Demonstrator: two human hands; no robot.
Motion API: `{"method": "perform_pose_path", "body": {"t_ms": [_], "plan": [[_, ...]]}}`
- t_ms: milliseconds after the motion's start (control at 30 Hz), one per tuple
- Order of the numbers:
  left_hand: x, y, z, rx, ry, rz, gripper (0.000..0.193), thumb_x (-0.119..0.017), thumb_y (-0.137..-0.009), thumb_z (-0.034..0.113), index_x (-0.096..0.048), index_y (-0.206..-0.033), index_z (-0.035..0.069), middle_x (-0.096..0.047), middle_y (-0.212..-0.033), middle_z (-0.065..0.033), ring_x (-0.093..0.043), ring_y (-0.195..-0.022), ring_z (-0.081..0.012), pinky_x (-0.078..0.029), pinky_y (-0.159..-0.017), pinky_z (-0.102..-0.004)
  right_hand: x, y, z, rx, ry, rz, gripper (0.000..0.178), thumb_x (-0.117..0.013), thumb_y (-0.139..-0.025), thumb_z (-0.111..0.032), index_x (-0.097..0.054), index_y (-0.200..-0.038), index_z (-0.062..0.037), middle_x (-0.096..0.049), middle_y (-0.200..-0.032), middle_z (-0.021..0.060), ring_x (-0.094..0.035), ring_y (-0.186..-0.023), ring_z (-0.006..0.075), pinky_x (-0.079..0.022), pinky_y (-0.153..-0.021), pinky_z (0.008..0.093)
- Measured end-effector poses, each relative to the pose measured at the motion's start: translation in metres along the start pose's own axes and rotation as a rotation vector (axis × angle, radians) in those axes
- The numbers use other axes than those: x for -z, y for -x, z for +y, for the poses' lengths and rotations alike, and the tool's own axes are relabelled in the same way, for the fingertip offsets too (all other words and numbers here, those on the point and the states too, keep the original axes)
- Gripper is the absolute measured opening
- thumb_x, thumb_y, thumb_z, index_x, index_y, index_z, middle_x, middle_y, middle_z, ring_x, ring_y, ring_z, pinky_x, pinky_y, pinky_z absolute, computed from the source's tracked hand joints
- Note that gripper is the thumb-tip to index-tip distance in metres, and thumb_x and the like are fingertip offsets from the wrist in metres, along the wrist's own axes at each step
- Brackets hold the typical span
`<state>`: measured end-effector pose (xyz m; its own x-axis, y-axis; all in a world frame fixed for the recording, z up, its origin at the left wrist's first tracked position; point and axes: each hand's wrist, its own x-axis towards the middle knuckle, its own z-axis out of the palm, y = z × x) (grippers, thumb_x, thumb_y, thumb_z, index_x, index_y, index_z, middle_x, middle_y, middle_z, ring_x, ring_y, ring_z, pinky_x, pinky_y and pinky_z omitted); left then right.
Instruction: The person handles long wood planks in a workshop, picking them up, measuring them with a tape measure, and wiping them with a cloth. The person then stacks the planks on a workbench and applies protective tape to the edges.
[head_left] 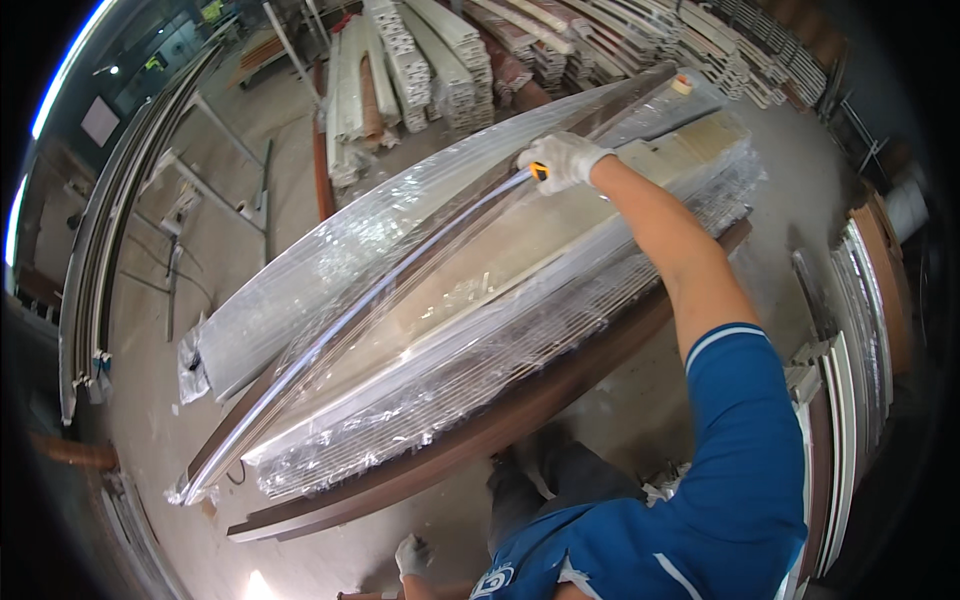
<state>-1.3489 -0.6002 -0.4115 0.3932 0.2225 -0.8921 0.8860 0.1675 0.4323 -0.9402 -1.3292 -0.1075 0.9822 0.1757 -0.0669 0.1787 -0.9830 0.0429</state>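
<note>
My right hand [566, 163], in a white work glove, is closed around a small yellow-and-black tool [540, 172] whose exact kind is unclear. It sits over the far half of a plastic-wrapped stack of long panels [480, 290]. From beside this hand a long, narrow, pale bluish strip [375, 290] runs down to the near left end of the stack. A dark brown profile [470, 215] lies alongside the strip. Low in the picture, my left hand [412, 557], also gloved, hangs away from the stack; its fingers are too unclear to read.
Brown boards [480, 450] lie along the stack's near side. Bundled profiles [430, 60] are piled at the back. A metal rack [215, 125] with long dark profiles stands left, and more lengths [840, 430] lean right. A small orange-and-cream thing [682, 85] rests at the stack's far end.
</note>
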Motion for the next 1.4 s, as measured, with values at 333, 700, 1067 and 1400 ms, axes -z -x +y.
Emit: {"method": "perform_pose_path", "body": {"t_ms": [333,700,1067,1400], "plan": [[-0.184,0.055,-0.067,-0.113,-0.017,0.097,0.026,-0.066,-0.095,0.034,-0.068,-0.105,0.01,-0.072,-0.105,-0.0131,-0.072,-0.093,-0.0286,-0.059,-0.072,-0.0497,-0.02,0.081,0.208,-0.097,-0.02,-0.067,0.057,-0.074,-0.07,-0.031,-0.067,-0.125,-0.0207,-0.07,-0.116,0.0142,-0.067,-0.109,0.0344,-0.054,-0.095,0.0446],[-0.489,0.173,-0.104,-0.259,-0.33,-0.075,0.023,-0.066,-0.098,0.02,-0.068,-0.108,-0.001,-0.071,-0.09,-0.0112,-0.07,-0.066,-0.0207,-0.058,-0.058,-0.0322,-0.004,0.14,0.502,-0.12,0.007,0.038,0.056,-0.072,-0.07,-0.026,-0.068,-0.125,-0.0188,-0.073,-0.111,0.0162,-0.068,-0.107,0.0361,-0.054,-0.096,0.0448],[-0.938,0.211,0.087,-1.259,-0.747,-0.271,0.021,-0.069,-0.093,0.024,-0.075,-0.101,0.006,-0.072,-0.089,-0.0148,-0.069,-0.081,-0.0307,-0.053,-0.075,-0.0393,-0.041,0.132,0.695,-0.132,-0.032,0.047,0.054,-0.074,-0.068,-0.026,-0.068,-0.121,-0.017,-0.069,-0.111,0.0168,-0.066,-0.105,0.0384,-0.054,-0.094,0.0467],[-1.309,0.214,0.107,-1.76,-1.105,0.008,0.039,-0.073,-0.089,0.032,-0.065,-0.122,0.013,-0.064,-0.124,-0.0134,-0.055,-0.122,-0.0379,-0.043,-0.103,-0.0518,-0.102,0.108,0.95,-0.249,-0.138,0.044,0.054,-0.077,-0.07,-0.022,-0.069,-0.123,-0.017,-0.073,-0.112,0.0136,-0.069,-0.103,0.0345,-0.054,-0.092,0.043]]}}
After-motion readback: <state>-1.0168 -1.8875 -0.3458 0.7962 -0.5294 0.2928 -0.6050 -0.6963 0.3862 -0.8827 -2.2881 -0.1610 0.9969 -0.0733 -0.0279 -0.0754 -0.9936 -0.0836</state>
